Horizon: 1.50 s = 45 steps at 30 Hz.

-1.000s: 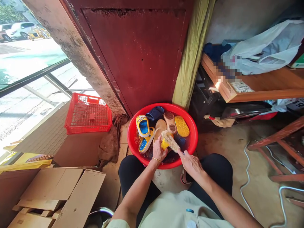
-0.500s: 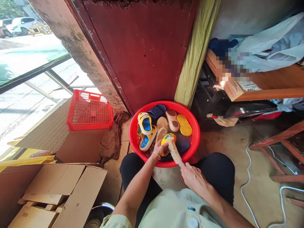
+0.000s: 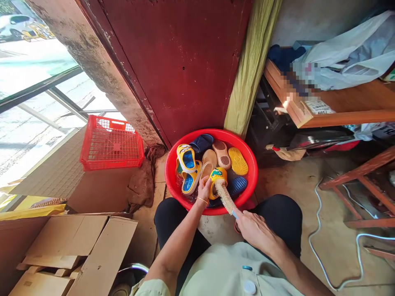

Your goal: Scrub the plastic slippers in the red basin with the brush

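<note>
The person's left hand [image 3: 203, 191], a thin gold-coloured bangle [image 3: 203, 200] at its wrist, pinches the left edge of a small yellow slipper with a green motif [image 3: 218, 174]; that slipper is tilted over the near part of a round red plastic basin [image 3: 254, 172]; the right hand [image 3: 251, 225] is closed around the handle of a long brush with pale bristles [image 3: 226, 199], whose far end lies at the slipper's opening; left of it sit two yellow-and-blue slippers [image 3: 187, 158], one overlapping the other; beyond are a navy slipper [image 3: 201, 143] and a tan sandal [image 3: 209, 158]; to the right, soles up, lie a pinkish-beige shoe [image 3: 222, 154], a yellow one [image 3: 238, 161] and a ribbed navy one [image 3: 238, 186].
</note>
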Each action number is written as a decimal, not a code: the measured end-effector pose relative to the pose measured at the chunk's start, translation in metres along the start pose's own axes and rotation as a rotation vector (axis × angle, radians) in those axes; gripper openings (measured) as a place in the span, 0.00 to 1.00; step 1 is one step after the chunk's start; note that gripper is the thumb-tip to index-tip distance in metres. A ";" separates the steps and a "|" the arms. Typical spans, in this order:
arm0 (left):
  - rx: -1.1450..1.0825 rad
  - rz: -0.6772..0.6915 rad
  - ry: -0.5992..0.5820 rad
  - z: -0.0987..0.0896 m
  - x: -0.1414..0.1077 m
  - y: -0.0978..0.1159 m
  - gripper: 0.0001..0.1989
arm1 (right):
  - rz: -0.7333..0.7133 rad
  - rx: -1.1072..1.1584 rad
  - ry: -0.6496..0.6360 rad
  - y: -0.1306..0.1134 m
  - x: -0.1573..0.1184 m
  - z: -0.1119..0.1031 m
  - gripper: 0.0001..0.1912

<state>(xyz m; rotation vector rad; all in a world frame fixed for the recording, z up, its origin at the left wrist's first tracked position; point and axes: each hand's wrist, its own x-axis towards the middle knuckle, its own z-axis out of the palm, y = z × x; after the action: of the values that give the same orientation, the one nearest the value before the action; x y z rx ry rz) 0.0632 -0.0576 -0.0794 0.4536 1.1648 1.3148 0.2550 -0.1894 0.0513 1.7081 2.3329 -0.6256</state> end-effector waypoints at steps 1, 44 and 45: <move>0.006 0.013 0.017 0.000 0.000 -0.001 0.32 | -0.011 -0.004 -0.009 -0.004 -0.003 0.003 0.26; -0.006 -0.103 -0.156 0.006 0.005 -0.017 0.32 | 0.038 0.102 -0.182 -0.018 0.130 -0.044 0.18; -0.017 -0.109 -0.160 0.006 0.005 -0.017 0.32 | 0.010 0.106 -0.192 -0.015 0.122 -0.047 0.18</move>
<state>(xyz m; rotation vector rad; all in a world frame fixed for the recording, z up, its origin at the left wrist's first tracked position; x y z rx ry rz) 0.0765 -0.0559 -0.0930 0.4676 1.0296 1.1721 0.2060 -0.0672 0.0500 1.6208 2.1930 -0.8843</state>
